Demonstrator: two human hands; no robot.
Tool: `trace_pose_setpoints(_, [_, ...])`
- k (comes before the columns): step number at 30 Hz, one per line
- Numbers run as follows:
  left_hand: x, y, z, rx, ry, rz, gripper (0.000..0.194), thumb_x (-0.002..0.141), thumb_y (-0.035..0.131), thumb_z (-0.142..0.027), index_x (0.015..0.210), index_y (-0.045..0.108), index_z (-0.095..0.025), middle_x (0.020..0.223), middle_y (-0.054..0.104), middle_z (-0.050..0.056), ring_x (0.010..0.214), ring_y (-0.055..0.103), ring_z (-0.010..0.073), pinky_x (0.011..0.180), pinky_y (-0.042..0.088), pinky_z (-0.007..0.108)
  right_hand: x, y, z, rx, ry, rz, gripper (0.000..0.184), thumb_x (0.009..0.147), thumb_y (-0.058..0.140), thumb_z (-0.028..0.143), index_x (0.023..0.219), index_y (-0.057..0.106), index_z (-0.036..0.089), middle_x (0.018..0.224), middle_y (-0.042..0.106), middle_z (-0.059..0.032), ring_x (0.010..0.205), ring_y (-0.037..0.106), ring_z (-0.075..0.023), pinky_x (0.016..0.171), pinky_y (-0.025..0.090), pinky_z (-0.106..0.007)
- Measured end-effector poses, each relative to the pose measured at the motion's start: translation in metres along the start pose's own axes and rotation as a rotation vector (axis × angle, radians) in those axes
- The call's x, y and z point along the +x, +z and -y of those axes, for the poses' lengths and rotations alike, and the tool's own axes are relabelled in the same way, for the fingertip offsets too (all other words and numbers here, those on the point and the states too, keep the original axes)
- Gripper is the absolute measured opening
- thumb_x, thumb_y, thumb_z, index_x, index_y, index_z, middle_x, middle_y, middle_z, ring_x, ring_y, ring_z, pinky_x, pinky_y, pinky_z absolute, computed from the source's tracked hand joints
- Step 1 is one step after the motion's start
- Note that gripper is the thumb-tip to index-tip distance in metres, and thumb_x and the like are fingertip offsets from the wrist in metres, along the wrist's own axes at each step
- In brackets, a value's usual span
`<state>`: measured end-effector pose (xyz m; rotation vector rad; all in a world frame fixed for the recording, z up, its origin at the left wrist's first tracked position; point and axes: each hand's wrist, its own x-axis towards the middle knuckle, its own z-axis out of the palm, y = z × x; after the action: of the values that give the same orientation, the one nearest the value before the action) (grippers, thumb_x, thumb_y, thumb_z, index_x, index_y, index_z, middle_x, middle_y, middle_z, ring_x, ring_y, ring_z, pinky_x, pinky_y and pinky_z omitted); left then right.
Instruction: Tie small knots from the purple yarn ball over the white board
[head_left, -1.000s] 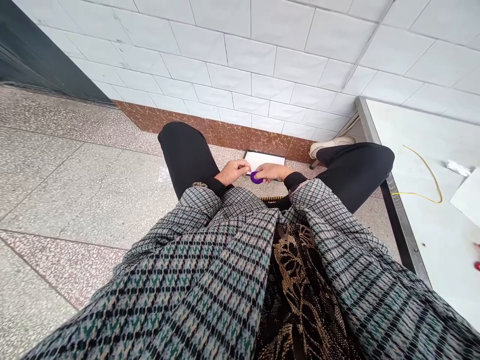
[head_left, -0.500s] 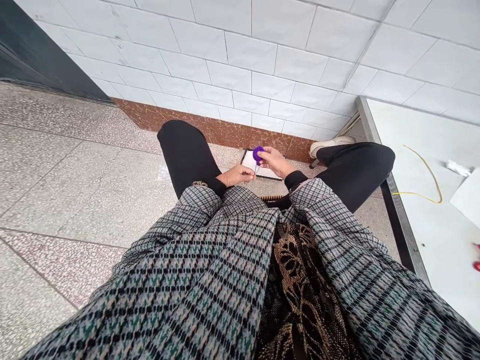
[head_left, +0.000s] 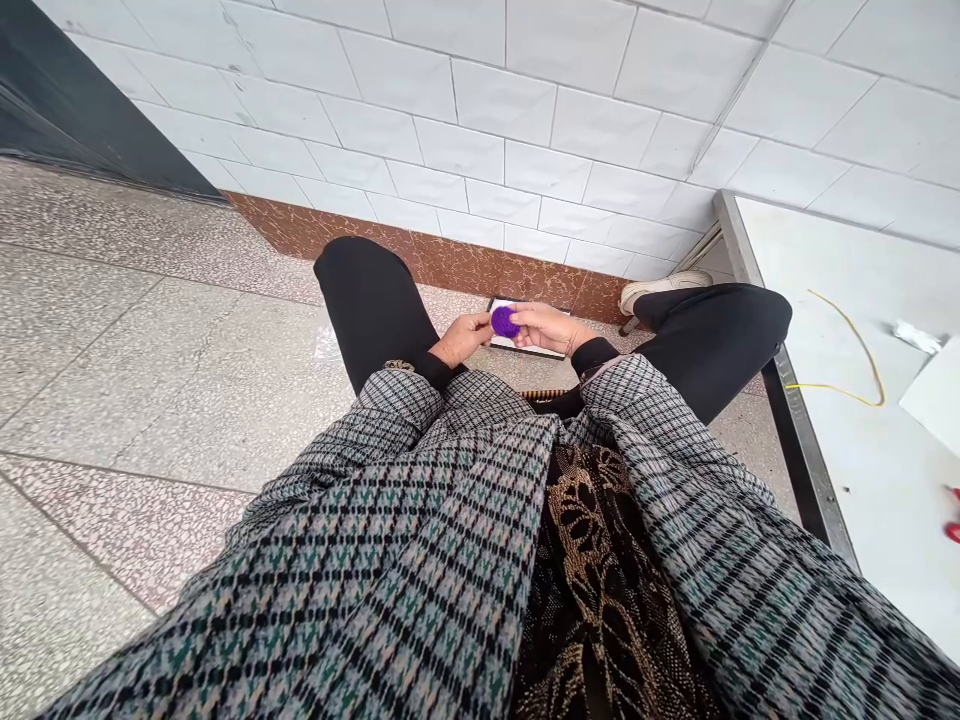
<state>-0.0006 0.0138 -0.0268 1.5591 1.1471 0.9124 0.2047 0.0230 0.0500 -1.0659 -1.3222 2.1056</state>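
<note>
A small round purple coil of cord (head_left: pixel 504 321) is held up between my hands, over a white tray with a dark rim (head_left: pixel 536 350). My right hand (head_left: pixel 546 326) grips its right side, thumb and fingers closed on it. At the coil's left edge, the fingertips of my left hand (head_left: pixel 465 336) are pinched together against it. Whether a loose strand lies between those left fingertips is too small to make out. Part of the tray is hidden behind my hands and the coil.
A white-topped table with a metal edge (head_left: pixel 817 470) stands at right, bearing a yellow cord (head_left: pixel 874 362), a crumpled white scrap (head_left: pixel 916 336) and a red-handled thing (head_left: pixel 952 531). The tiled wall (head_left: pixel 502 130) rises ahead. Clear plastic (head_left: pixel 327 344) lies on the floor at left.
The coil has turned and moved slightly down and left. My left hand has risen from below it, where it pinched a purple strand, to the coil's left edge. The strand no longer shows.
</note>
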Motion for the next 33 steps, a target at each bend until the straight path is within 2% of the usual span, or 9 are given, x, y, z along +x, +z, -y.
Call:
trace_pose_setpoints(8, [-0.006, 0.003, -0.004, 0.021, 0.038, 0.368, 0.037, 0.074, 0.077, -0.053, 0.074, 0.073, -0.016, 0.071, 0.070, 0.002, 0.063, 0.058, 0.0142, 0.064, 0.048, 0.026, 0.008, 0.005, -0.002, -0.047, -0.100, -0.411, 0.016, 0.101, 0.062, 0.008, 0.104, 0.053, 0.020, 0.071, 0.061, 0.0066, 0.054, 0.054, -0.0065, 0.057, 0.051, -0.016])
trace_pose_setpoints(12, [-0.007, 0.000, -0.007, 0.053, 0.085, 0.296, 0.035, 0.077, 0.075, -0.051, 0.076, 0.073, -0.015, 0.074, 0.069, 0.003, 0.065, 0.059, 0.0148, 0.067, 0.048, 0.027, 0.011, 0.002, -0.008, -0.485, 0.002, -0.517, 0.029, 0.088, 0.076, 0.004, 0.095, 0.054, 0.021, 0.063, 0.058, 0.0064, 0.052, 0.051, -0.0096, 0.049, 0.043, -0.018])
trace_pose_setpoints(15, [-0.007, -0.001, -0.008, 0.085, 0.104, 0.160, 0.027, 0.080, 0.070, -0.042, 0.075, 0.071, -0.015, 0.074, 0.065, 0.002, 0.065, 0.056, 0.0141, 0.067, 0.047, 0.028, 0.009, 0.000, -0.012, -0.684, 0.132, -0.319, 0.028, 0.079, 0.081, 0.003, 0.087, 0.060, 0.020, 0.057, 0.059, 0.0034, 0.051, 0.055, -0.0132, 0.047, 0.043, -0.021])
trace_pose_setpoints(18, [-0.004, -0.002, -0.006, 0.127, 0.096, 0.020, 0.018, 0.082, 0.066, -0.032, 0.075, 0.068, -0.016, 0.072, 0.061, 0.000, 0.066, 0.055, 0.0139, 0.069, 0.046, 0.027, 0.004, 0.001, -0.011, -0.539, 0.208, -0.054, 0.019, 0.078, 0.077, 0.002, 0.081, 0.066, 0.017, 0.058, 0.062, 0.0021, 0.052, 0.057, -0.0118, 0.049, 0.048, -0.019])
trace_pose_setpoints(20, [-0.002, -0.002, -0.003, 0.123, 0.059, -0.031, 0.017, 0.084, 0.065, -0.030, 0.075, 0.067, -0.016, 0.067, 0.059, -0.001, 0.064, 0.054, 0.0137, 0.067, 0.044, 0.026, 0.001, 0.003, -0.006, -0.318, 0.168, -0.005, 0.015, 0.083, 0.074, 0.003, 0.087, 0.067, 0.016, 0.064, 0.065, 0.0022, 0.053, 0.057, -0.0094, 0.054, 0.052, -0.017])
trace_pose_setpoints(23, [0.000, 0.000, 0.001, 0.058, 0.000, 0.031, 0.017, 0.083, 0.066, -0.031, 0.074, 0.066, -0.017, 0.062, 0.057, -0.002, 0.059, 0.053, 0.0129, 0.063, 0.044, 0.025, 0.001, 0.006, 0.002, 0.026, -0.026, -0.160, 0.009, 0.097, 0.064, 0.008, 0.098, 0.062, 0.017, 0.074, 0.067, 0.0018, 0.058, 0.059, -0.0080, 0.064, 0.057, -0.018])
trace_pose_setpoints(26, [-0.001, 0.004, 0.004, 0.000, -0.011, 0.250, 0.023, 0.079, 0.071, -0.038, 0.074, 0.070, -0.016, 0.065, 0.062, 0.000, 0.059, 0.055, 0.0131, 0.062, 0.048, 0.026, 0.005, 0.005, 0.006, 0.136, -0.191, -0.422, 0.012, 0.103, 0.059, 0.010, 0.101, 0.053, 0.020, 0.081, 0.064, 0.0036, 0.062, 0.059, -0.0070, 0.068, 0.056, -0.017])
trace_pose_setpoints(30, [-0.004, 0.006, 0.003, -0.022, 0.005, 0.410, 0.029, 0.077, 0.077, -0.043, 0.075, 0.073, -0.015, 0.067, 0.066, 0.002, 0.059, 0.057, 0.0135, 0.062, 0.050, 0.026, 0.008, 0.003, -0.001, -0.371, -0.122, -0.579, 0.025, 0.092, 0.069, 0.005, 0.099, 0.052, 0.021, 0.084, 0.061, 0.0043, 0.065, 0.055, -0.0091, 0.063, 0.049, -0.020])
trace_pose_setpoints(33, [-0.005, 0.003, 0.000, -0.028, 0.029, 0.325, 0.024, 0.079, 0.074, -0.039, 0.077, 0.073, -0.014, 0.064, 0.064, 0.001, 0.058, 0.056, 0.0131, 0.062, 0.047, 0.025, 0.006, 0.002, -0.007, -0.794, 0.041, -0.413, 0.028, 0.081, 0.078, 0.004, 0.094, 0.059, 0.020, 0.073, 0.060, 0.0034, 0.065, 0.054, -0.0126, 0.060, 0.045, -0.022])
